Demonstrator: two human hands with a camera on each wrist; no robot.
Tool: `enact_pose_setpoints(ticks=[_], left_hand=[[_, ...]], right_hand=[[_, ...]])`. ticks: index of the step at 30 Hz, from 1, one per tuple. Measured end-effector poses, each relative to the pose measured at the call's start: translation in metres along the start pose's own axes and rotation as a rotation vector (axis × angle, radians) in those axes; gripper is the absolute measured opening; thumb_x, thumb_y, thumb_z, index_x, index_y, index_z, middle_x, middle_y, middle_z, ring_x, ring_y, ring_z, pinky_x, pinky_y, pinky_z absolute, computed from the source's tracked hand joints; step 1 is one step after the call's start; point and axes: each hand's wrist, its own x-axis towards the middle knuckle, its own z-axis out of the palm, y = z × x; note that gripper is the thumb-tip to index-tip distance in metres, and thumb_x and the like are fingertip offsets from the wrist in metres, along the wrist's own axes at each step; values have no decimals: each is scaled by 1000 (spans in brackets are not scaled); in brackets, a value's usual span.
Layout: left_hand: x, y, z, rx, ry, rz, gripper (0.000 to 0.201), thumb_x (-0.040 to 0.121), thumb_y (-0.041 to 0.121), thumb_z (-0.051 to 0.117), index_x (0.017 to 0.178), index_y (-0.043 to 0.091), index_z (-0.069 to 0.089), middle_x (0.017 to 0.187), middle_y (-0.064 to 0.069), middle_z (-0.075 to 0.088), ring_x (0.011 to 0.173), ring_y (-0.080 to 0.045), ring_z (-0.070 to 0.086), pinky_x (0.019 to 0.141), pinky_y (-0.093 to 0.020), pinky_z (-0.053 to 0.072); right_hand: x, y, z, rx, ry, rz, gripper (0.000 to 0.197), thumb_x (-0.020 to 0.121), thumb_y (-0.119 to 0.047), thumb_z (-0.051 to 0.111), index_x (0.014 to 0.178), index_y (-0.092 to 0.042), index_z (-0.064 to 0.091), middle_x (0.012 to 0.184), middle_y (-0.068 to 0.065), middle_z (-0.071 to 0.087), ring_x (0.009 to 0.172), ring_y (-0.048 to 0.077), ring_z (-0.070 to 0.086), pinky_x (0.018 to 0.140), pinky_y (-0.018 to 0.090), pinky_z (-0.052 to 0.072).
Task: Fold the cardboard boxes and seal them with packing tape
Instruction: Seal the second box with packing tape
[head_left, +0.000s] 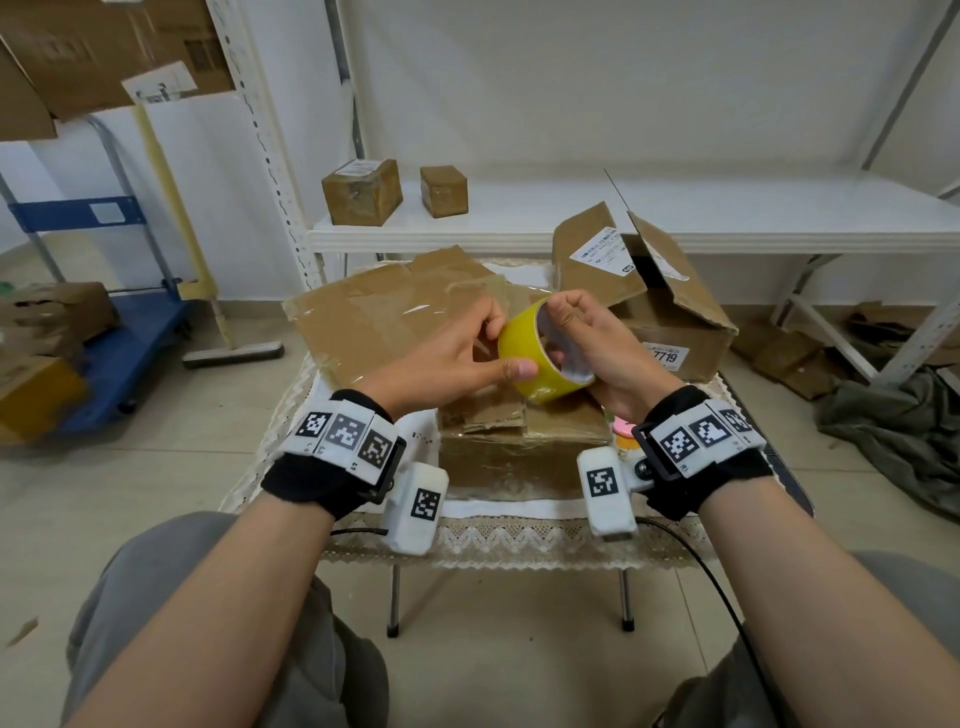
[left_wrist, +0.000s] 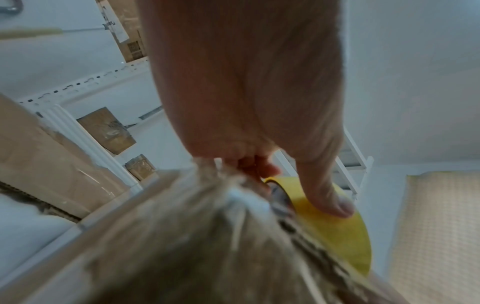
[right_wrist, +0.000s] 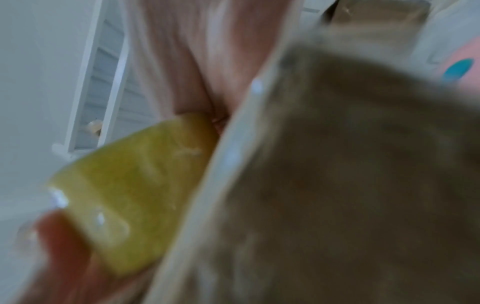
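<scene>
A yellow roll of packing tape (head_left: 540, 358) is held above a small closed cardboard box (head_left: 519, 447) on the low table. My right hand (head_left: 597, 343) grips the roll, fingers curled through its core. My left hand (head_left: 467, 353) holds the roll's outer face, thumb pressed on the yellow surface, fingers curled at its far edge. In the left wrist view my thumb lies on the tape roll (left_wrist: 337, 232); in the blurred right wrist view the tape roll (right_wrist: 130, 195) fills the lower left. A flattened box (head_left: 384, 317) lies behind my hands. An open box (head_left: 670, 306) stands at the right.
The low table (head_left: 519, 535) carries a lace cloth. A white shelf (head_left: 675, 228) behind holds two small sealed boxes (head_left: 363, 192). A blue cart (head_left: 124, 353) with boxes stands left, a broom leans beside it. Grey cloth (head_left: 898, 426) and cardboard scraps lie right.
</scene>
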Motion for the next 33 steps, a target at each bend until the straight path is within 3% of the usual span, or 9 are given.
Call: enact_pose_setpoints(ticks=[4,6,9,13,17,22,25,28,33], left_hand=[[2,2,-8,-60,131,49,29,93,24,69,116,8,59,106,-13,60,91,-15,58,77,-25,53],[3,2,-14,4,182,88,21,97,15,63,115,8,70,106,-8,71,92,-13,66,79,-24,55],[3,3,-18,109,236,109,16,88,15,74,103,18,77,97,4,77,91,-14,71,84,-28,57],[1,4,-20,94,247,103,12,81,18,79,93,21,79,88,7,78,85,-13,73,83,-34,59],[0,5,-24,82,221,81,10,81,12,79,87,20,78,84,2,77,81,-17,73,83,-38,60],[2,12,-30,161,136,57,8,80,17,81,83,23,77,82,4,77,79,-14,71,77,-30,57],[1,14,-29,168,110,58,5,81,11,80,83,14,76,78,4,75,72,-4,68,70,-17,54],[2,11,-25,175,112,68,4,82,5,79,84,6,75,77,1,73,68,-4,65,68,-16,53],[3,10,-19,190,109,69,11,80,-3,75,78,7,70,70,7,65,61,2,55,61,-12,46]], right_hand=[[2,1,-1,-16,-23,4,52,81,-37,63,120,-11,41,74,-4,71,69,16,50,54,19,47],[2,0,-2,-41,-36,13,57,76,-41,67,118,-11,42,74,-6,71,72,16,51,56,20,47],[2,-1,-3,-65,-69,26,58,68,-44,71,109,-13,45,73,-8,69,73,15,50,56,20,47],[0,-3,-1,-75,-107,21,47,69,-40,71,101,-15,47,71,-9,68,68,9,60,58,19,51],[0,-3,0,-102,-102,29,18,94,-21,58,103,-12,45,68,-8,67,62,6,62,55,18,50],[-1,-6,3,-157,-134,49,41,81,-28,65,112,-11,43,67,-8,66,57,9,55,52,17,46],[0,-5,2,-174,-152,44,40,80,-28,64,109,-10,43,66,-8,66,54,6,58,52,17,47],[1,-4,1,-198,-160,40,39,81,-28,64,109,-10,43,66,-7,66,54,7,57,52,17,47],[1,-4,1,-232,-172,34,35,82,-29,64,106,-12,45,66,-6,65,54,10,55,54,19,47]])
